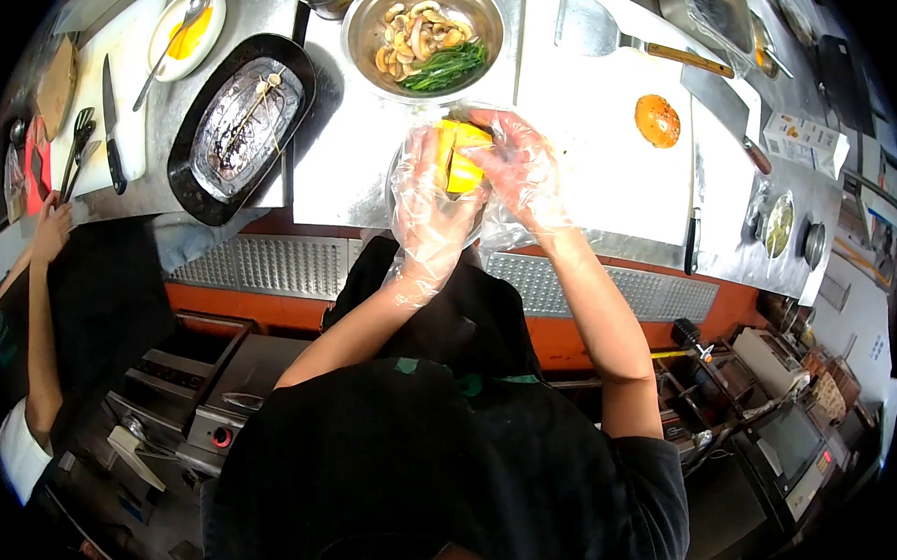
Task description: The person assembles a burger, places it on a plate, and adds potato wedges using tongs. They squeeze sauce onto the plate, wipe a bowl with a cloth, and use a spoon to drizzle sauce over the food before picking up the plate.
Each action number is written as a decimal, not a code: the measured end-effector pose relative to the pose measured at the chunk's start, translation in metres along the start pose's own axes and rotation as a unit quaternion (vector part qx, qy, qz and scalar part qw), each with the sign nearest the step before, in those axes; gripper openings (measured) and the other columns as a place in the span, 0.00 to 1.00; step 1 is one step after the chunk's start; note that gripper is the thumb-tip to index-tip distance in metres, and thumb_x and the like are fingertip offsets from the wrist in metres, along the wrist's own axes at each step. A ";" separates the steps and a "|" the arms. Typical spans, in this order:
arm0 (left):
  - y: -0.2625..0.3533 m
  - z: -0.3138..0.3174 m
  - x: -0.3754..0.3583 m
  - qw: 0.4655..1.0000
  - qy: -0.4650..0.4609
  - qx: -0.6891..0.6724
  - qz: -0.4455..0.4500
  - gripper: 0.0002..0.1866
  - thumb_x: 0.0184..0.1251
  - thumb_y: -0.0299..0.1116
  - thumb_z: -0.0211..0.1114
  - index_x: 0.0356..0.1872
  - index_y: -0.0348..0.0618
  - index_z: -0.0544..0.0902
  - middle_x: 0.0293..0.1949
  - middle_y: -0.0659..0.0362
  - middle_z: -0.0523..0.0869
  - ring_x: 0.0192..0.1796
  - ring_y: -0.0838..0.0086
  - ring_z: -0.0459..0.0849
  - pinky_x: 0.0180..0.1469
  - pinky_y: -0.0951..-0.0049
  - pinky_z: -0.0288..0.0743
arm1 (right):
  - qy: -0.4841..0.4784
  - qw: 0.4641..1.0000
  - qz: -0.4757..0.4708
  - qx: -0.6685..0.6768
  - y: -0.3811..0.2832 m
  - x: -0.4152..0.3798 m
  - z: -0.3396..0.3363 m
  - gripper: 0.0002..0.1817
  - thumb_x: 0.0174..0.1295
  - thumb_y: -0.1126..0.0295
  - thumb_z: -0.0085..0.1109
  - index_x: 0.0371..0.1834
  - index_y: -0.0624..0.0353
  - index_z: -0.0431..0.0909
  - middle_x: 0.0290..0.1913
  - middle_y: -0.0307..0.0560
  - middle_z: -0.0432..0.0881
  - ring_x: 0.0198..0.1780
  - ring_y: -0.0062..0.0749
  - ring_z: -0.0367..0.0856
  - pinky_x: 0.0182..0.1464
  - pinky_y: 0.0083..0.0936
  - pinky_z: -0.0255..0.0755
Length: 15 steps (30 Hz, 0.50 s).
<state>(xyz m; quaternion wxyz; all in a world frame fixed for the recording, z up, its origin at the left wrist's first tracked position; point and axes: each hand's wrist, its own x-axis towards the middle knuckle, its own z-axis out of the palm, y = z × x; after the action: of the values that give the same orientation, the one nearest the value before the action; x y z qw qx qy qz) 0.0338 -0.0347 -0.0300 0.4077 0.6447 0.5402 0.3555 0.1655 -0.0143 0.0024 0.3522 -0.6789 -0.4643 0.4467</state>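
The step in hand looks like pulling apart yellow pepper pieces [461, 158] just below the steel bowl [424, 34] of mushrooms and greens; next calls for a steady grip. Both gloved hands close on the pieces: left hand [429, 214] cups from under, right hand [521, 171] pinches on top.

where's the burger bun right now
In the head view, the burger bun sits alone on the white board, right of both gloved hands, below the spatula.
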 end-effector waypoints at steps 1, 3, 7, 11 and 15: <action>-0.001 0.002 0.000 1.000 0.002 0.018 0.018 0.40 0.49 0.30 0.72 0.65 0.35 0.64 0.64 0.42 0.67 0.66 0.51 0.65 0.67 0.59 0.59 | -0.001 1.000 0.000 0.000 0.002 0.000 0.002 0.21 0.54 0.73 0.64 0.53 0.62 0.76 0.49 0.49 0.80 0.51 0.29 0.78 0.54 0.25 0.72; -0.001 0.004 0.001 0.999 0.004 0.035 0.034 0.40 0.48 0.29 0.71 0.65 0.35 0.64 0.64 0.42 0.65 0.67 0.51 0.63 0.67 0.58 0.57 | 0.011 0.993 0.009 0.113 0.007 -0.002 0.006 0.18 0.56 0.73 0.64 0.50 0.64 0.77 0.48 0.49 0.80 0.50 0.27 0.78 0.54 0.24 0.72; 0.004 0.006 0.002 0.998 0.017 0.020 0.054 0.38 0.47 0.26 0.70 0.65 0.37 0.66 0.66 0.42 0.63 0.68 0.49 0.61 0.69 0.57 0.54 | 0.038 0.998 -0.009 0.052 -0.002 -0.008 0.005 0.16 0.58 0.71 0.61 0.49 0.65 0.77 0.44 0.49 0.82 0.46 0.26 0.79 0.51 0.23 0.73; 0.001 0.012 0.001 0.996 0.040 0.048 0.065 0.36 0.48 0.23 0.68 0.64 0.39 0.68 0.66 0.42 0.62 0.68 0.49 0.61 0.69 0.57 0.55 | 0.060 0.998 0.015 -0.018 -0.010 -0.015 0.002 0.14 0.62 0.69 0.57 0.48 0.65 0.77 0.38 0.49 0.84 0.40 0.25 0.81 0.46 0.23 0.73; -0.002 0.013 0.000 0.996 0.041 0.032 0.067 0.35 0.49 0.23 0.68 0.63 0.39 0.69 0.66 0.43 0.61 0.69 0.49 0.60 0.69 0.57 0.55 | 0.061 0.998 0.016 0.005 -0.016 -0.017 0.000 0.14 0.63 0.68 0.56 0.49 0.64 0.77 0.37 0.48 0.84 0.40 0.22 0.80 0.45 0.22 0.73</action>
<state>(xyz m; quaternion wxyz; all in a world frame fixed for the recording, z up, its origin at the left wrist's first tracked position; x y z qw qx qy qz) 0.0448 -0.0365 -0.0371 0.3396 0.6772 0.5232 0.3903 0.1579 -0.0251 0.0211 0.3757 -0.7105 -0.4290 0.4122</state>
